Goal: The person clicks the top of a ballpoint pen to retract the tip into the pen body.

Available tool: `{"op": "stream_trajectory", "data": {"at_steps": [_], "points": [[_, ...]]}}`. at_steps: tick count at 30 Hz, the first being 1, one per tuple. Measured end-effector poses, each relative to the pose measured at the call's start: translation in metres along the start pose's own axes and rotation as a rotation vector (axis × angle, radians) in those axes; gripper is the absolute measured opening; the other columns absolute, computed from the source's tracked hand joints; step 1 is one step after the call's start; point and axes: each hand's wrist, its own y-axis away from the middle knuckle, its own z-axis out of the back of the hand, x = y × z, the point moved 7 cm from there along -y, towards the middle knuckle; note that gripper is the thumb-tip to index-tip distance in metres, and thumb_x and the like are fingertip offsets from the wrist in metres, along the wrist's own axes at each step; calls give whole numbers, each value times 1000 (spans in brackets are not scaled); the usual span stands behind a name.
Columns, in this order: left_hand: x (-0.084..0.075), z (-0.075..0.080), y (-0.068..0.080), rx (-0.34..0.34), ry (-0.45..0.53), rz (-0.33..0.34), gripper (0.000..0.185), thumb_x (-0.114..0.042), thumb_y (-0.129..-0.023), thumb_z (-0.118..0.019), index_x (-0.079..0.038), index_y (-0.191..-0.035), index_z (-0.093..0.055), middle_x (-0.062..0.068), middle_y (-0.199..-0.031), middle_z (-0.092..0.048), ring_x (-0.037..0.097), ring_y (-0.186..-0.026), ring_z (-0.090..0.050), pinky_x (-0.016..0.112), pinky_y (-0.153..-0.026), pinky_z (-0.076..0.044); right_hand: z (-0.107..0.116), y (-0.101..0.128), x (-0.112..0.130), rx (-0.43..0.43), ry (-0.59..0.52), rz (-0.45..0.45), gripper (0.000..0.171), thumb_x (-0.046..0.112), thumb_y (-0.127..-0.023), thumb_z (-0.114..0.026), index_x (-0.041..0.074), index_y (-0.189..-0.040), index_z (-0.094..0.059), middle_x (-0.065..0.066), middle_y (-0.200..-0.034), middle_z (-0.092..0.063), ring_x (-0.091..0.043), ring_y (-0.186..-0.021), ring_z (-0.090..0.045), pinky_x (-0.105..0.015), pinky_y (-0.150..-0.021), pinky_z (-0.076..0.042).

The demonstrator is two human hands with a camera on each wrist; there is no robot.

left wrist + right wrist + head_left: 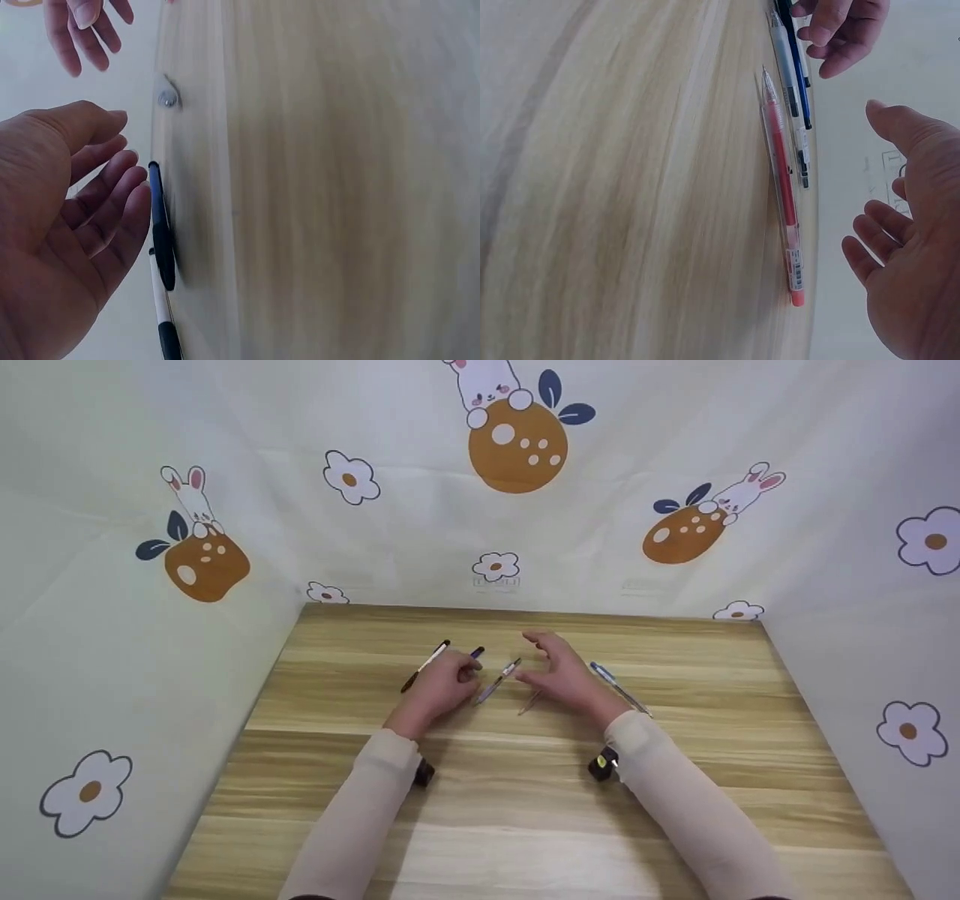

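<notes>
Above the wooden table, my left hand (444, 684) hovers with loosely bent fingers and nothing in its grasp. Beneath and beside it lie a blue pen with a black grip (158, 217) and a white-and-black pen (426, 666). A grey-white pen (498, 681) rests between the two hands. My right hand (564, 673) has its thumb and fingers spread apart, holding nothing. Close under it lies a clear-barrelled red pen (782, 180), partly covered by that hand in the head view. To its right is a pen with a light blue end (619, 688).
The wood-grain table (510, 825) is walled at the back and both sides by pale fabric (600, 532) printed with rabbits, oranges and flowers. Small black devices sit at the left wrist (424, 772) and the right wrist (601, 763).
</notes>
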Motion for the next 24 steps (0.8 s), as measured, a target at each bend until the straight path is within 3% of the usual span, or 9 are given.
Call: {"op": "stream_trajectory", "data": {"at_steps": [9,15,24], "points": [[-6,-14,-2,48,-1,25,32,-21,-103,-78,-11,-133,-76,2,-118,-73,19,-105,-69,42,-94,-59,4,7,-1,25,53,21,78,17,-98,-86,4,-165,-47,-20,-163,-50,-40,-151,-47,-54,-125,-39],[-12,-23,-5,80,50,-18,33,-14,-101,-77,-4,-132,-75,7,-117,-72,21,-106,-68,43,-96,-59,6,11,-3,15,50,24,78,17,-98,-87,4,-164,-48,-21,-161,-50,-40,-150,-47,-54,-123,-42],[-15,-31,-11,77,2,-63,29,-12,-99,-80,-4,-127,-77,8,-115,-73,22,-103,-69,43,-95,-59,10,17,-4,5,55,23,78,17,-97,-87,3,-164,-48,-19,-162,-51,-41,-150,-47,-56,-121,-43]]}}
